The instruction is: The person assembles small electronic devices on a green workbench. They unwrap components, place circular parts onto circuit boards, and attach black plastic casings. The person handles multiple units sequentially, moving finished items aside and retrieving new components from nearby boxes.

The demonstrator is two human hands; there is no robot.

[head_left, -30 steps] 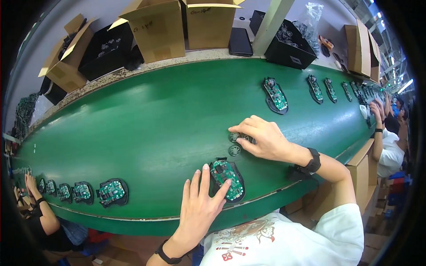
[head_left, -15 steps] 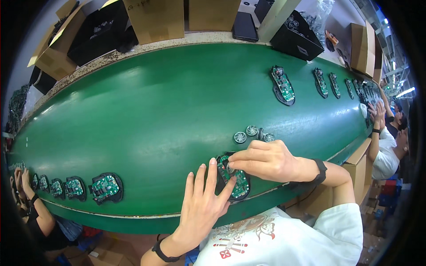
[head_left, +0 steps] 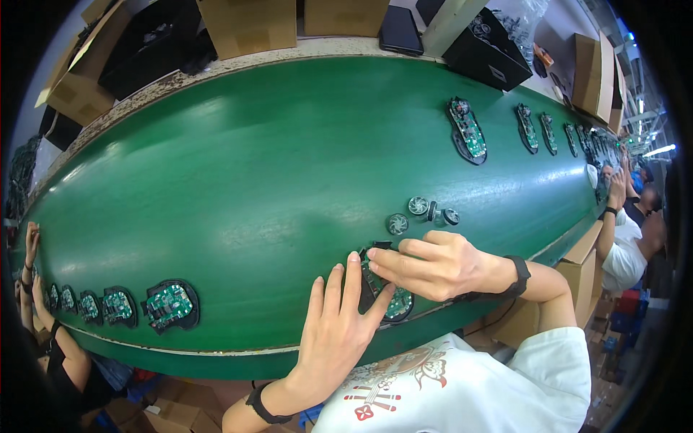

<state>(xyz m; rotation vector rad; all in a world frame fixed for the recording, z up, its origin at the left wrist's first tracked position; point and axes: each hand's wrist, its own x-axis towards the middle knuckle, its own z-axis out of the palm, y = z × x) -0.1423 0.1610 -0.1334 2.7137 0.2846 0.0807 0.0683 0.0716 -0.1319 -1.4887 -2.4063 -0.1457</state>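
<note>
Board (head_left: 399, 308): lower centre of frame, on green worktop (head_left: 253, 173), partly covered.
Left hand (head_left: 336, 340): spread wide, index fingertip and thumb at the board.
Right hand (head_left: 437, 265): fingers bunched narrow over board's upper part; whether they pinch anything, cannot tell.
Wheels (head_left: 398, 224): loose cluster, right of centre.
Other boards (head_left: 171, 306): rows, lower left and upper right.

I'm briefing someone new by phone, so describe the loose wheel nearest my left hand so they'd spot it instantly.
On the long green work surface, find the right hand by the near edge. Just beyond it lies a small group of dark wheels. Yours is the leftmost wheel, its round spoked face showing; the others all lie farther right.
</note>
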